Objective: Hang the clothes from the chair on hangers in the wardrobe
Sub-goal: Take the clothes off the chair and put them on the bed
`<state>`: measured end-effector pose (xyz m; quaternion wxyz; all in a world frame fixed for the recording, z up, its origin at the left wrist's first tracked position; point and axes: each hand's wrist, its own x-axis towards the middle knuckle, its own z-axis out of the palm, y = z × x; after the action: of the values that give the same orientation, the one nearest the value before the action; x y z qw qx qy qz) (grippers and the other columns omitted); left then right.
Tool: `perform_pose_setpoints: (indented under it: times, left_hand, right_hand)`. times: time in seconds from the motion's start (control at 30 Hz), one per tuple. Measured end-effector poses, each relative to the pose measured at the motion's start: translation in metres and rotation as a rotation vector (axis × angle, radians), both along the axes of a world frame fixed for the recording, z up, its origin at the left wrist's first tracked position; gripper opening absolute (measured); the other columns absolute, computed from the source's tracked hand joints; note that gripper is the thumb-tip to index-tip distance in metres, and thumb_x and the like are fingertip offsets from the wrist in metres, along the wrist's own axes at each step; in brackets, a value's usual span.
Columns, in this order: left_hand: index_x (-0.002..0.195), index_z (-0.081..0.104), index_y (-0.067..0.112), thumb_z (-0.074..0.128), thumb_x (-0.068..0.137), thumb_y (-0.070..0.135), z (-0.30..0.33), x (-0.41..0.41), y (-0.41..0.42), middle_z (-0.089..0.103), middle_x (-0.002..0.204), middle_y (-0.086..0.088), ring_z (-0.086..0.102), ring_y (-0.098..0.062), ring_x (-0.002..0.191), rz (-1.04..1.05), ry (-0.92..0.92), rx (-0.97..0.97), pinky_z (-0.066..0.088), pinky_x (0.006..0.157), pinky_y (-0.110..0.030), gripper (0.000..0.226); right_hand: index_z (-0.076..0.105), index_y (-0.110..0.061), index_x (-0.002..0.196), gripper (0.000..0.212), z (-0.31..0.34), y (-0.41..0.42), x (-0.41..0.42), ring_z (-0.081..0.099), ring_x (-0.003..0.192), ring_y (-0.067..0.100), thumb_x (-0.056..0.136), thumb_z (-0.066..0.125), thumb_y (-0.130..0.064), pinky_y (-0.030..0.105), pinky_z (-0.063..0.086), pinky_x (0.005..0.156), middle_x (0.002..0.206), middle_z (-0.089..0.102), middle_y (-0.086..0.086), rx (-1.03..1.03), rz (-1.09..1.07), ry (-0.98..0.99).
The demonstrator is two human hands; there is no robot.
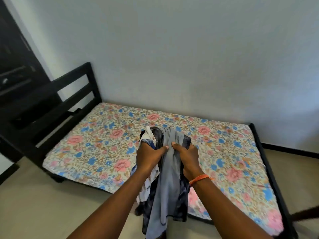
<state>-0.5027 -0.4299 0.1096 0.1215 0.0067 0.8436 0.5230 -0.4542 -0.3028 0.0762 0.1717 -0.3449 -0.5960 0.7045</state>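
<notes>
Gripping a limp bundle of grey, dark navy and white patterned clothes [168, 171] at its upper end, the left hand [149, 156] and right hand [187, 158] hold it above the floor before the floral-sheeted bed [96, 144]. Soft and light, it will likely sag and slip, so collars look the surest grip. The black bed frame [78, 87] and dark wardrobe [15, 66] stand left; open floor lies below.

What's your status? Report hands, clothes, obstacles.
Left hand and right hand both gripping the bundle of clothes. Bundle held over the bed edge. No hangers in view.
</notes>
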Motion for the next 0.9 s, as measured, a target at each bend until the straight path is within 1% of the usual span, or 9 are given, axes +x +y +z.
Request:
perform_pose_setpoints:
  times: [0.07, 0.13, 0.47, 0.53, 0.57, 0.67, 0.73, 0.8, 0.9]
  left_hand:
    - [0.097, 0.056, 0.007, 0.080, 0.075, 0.048, -0.005, -0.041, -0.013, 0.048, 0.068, -0.003, 0.056, -0.019, 0.059, 0.033, -0.023, -0.029, 0.036, 0.044, -0.028, 0.053]
    - [0.087, 0.046, 0.014, 0.079, 0.075, 0.048, -0.009, -0.086, -0.024, 0.041, 0.065, 0.003, 0.044, -0.012, 0.052, 0.082, -0.032, -0.036, 0.029, 0.045, -0.022, 0.049]
    - [0.072, 0.041, 0.018, 0.082, 0.073, 0.044, 0.004, -0.292, -0.094, 0.044, 0.063, 0.001, 0.045, -0.012, 0.051, 0.253, -0.026, -0.047, 0.029, 0.044, -0.022, 0.048]
    - [0.080, 0.054, 0.009, 0.083, 0.072, 0.044, -0.001, -0.335, -0.113, 0.052, 0.066, -0.010, 0.053, -0.015, 0.052, 0.253, -0.052, -0.044, 0.027, 0.041, -0.020, 0.046]
    - [0.091, 0.061, 0.003, 0.083, 0.071, 0.044, -0.002, -0.354, -0.120, 0.060, 0.076, -0.017, 0.061, -0.019, 0.063, 0.261, -0.046, -0.032, 0.029, 0.041, -0.020, 0.052]
    - [0.108, 0.065, 0.006, 0.083, 0.065, 0.052, -0.014, -0.423, -0.149, 0.070, 0.092, -0.011, 0.068, -0.027, 0.081, 0.255, -0.008, -0.043, 0.041, 0.050, -0.023, 0.065]
    - [0.088, 0.061, 0.009, 0.083, 0.066, 0.049, -0.017, -0.466, -0.165, 0.062, 0.076, 0.001, 0.064, -0.023, 0.067, 0.213, -0.021, -0.063, 0.039, 0.049, -0.024, 0.051]
    - [0.069, 0.045, 0.015, 0.084, 0.069, 0.044, -0.022, -0.516, -0.182, 0.047, 0.063, 0.001, 0.049, -0.018, 0.052, 0.170, -0.023, -0.078, 0.034, 0.048, -0.026, 0.048]
    - [0.073, 0.047, 0.015, 0.085, 0.069, 0.040, -0.030, -0.583, -0.204, 0.050, 0.066, -0.004, 0.050, -0.019, 0.056, 0.106, -0.032, -0.076, 0.041, 0.053, -0.031, 0.046]
  right_hand:
    - [0.074, -0.017, 0.096, 0.017, -0.002, -0.010, -0.047, 0.072, 0.087, 0.025, 0.082, 0.081, -0.023, 0.045, 0.060, 0.081, 0.094, 0.075, 0.006, -0.001, 0.045, -0.007]
    - [0.074, -0.017, 0.095, 0.017, -0.007, -0.021, -0.098, 0.072, 0.086, 0.026, 0.081, 0.081, -0.024, 0.046, 0.060, 0.081, 0.093, 0.075, 0.006, -0.006, 0.095, -0.011]
    - [0.073, -0.016, 0.097, 0.015, 0.005, -0.084, -0.324, 0.072, 0.086, 0.023, 0.083, 0.078, -0.017, 0.041, 0.060, 0.078, 0.095, 0.075, 0.005, -0.031, 0.282, -0.027]
    - [0.074, -0.015, 0.102, 0.020, 0.004, -0.101, -0.368, 0.072, 0.086, 0.021, 0.083, 0.078, -0.017, 0.037, 0.060, 0.074, 0.096, 0.076, 0.003, -0.011, 0.303, -0.026]
    - [0.074, -0.014, 0.104, 0.021, 0.002, -0.107, -0.387, 0.072, 0.087, 0.020, 0.083, 0.077, -0.015, 0.033, 0.059, 0.071, 0.097, 0.076, 0.003, 0.001, 0.309, -0.023]
    - [0.072, -0.015, 0.110, 0.027, -0.007, -0.134, -0.456, 0.071, 0.090, 0.021, 0.083, 0.075, -0.015, 0.033, 0.059, 0.074, 0.102, 0.075, 0.003, 0.032, 0.325, -0.027]
    - [0.072, -0.017, 0.114, 0.033, -0.012, -0.150, -0.496, 0.071, 0.093, 0.021, 0.081, 0.076, -0.016, 0.039, 0.060, 0.081, 0.105, 0.074, 0.001, 0.035, 0.314, -0.032]
    - [0.071, -0.018, 0.116, 0.035, -0.016, -0.168, -0.540, 0.071, 0.095, 0.021, 0.082, 0.076, -0.015, 0.040, 0.059, 0.084, 0.106, 0.074, 0.000, 0.026, 0.277, -0.037]
    - [0.070, -0.016, 0.118, 0.034, -0.024, -0.187, -0.598, 0.071, 0.097, 0.022, 0.084, 0.074, -0.012, 0.041, 0.059, 0.086, 0.107, 0.074, 0.000, 0.005, 0.250, -0.061]
